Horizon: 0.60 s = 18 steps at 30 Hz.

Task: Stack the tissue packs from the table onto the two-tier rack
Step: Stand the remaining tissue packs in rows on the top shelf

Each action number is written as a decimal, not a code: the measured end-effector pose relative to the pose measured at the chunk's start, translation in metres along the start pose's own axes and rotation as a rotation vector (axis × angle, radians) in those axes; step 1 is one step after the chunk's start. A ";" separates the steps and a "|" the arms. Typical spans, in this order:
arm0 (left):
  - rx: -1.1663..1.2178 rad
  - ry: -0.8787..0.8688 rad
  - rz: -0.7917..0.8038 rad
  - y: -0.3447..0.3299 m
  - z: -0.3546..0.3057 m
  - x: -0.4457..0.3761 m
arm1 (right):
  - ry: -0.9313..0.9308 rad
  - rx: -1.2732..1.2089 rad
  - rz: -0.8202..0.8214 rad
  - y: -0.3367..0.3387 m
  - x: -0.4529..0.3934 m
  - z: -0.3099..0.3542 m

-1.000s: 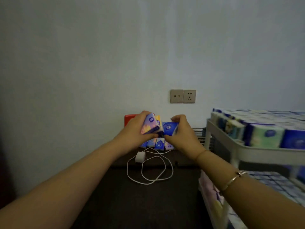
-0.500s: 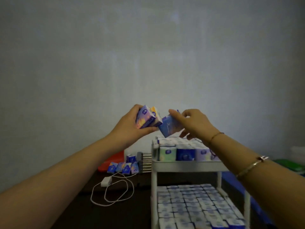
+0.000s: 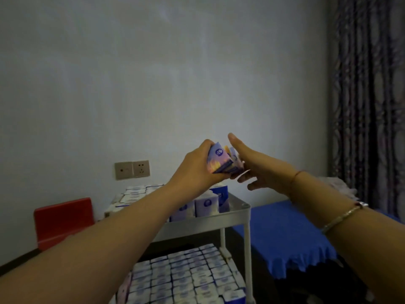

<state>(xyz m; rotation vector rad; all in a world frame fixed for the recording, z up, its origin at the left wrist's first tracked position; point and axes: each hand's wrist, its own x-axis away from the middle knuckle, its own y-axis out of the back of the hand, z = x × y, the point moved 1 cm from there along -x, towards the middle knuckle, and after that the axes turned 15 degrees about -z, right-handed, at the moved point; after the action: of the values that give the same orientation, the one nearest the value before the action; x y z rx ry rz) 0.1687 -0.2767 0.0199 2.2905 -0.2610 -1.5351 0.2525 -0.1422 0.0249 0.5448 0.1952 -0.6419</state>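
The left hand (image 3: pixel 195 170) grips a small bundle of tissue packs (image 3: pixel 221 160), fingers curled over the top and thumb underneath, holding it in the air above the rack (image 3: pixel 236 212). The right hand (image 3: pixel 258 167) is beside the bundle with its palm against the right side of the packs; its thumb points up and its fingers are stretched out and spread, not curled round anything. Whether it carries any weight is unclear.

Under the hands, the rack's top tier holds more tissue packs standing upright near its right front corner, and flatter rows toward the back edge. The lower tier is covered with tight rows of packs reaching to its front edge. A white post joins the two tiers at the right front corner.

A thin cord and a metal bracelet (image 3: pixel 341 218) sit on the right forearm. Left of the rack stands a red chair back (image 3: pixel 63 220); on the wall behind is a switch and socket plate (image 3: pixel 132 170). To the right lies a blue cloth (image 3: pixel 285 233) with a scalloped edge, and a patterned curtain (image 3: pixel 368 102) hangs beyond it.
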 end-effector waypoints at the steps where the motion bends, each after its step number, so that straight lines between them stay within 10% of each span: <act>1: 0.004 -0.015 -0.006 -0.006 -0.001 -0.003 | -0.001 -0.036 0.009 0.001 -0.002 -0.003; 8: 0.002 -0.020 0.040 -0.027 0.002 -0.016 | 0.022 -0.274 -0.045 -0.007 -0.028 -0.020; 18: -0.442 0.157 0.585 0.002 0.044 0.009 | 0.097 -0.193 0.131 0.023 -0.052 -0.052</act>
<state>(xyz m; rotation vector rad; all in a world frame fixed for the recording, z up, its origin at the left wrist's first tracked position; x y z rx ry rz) 0.1315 -0.2905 -0.0016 1.7618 -0.4492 -0.9919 0.2250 -0.0717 0.0080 0.3996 0.3071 -0.4641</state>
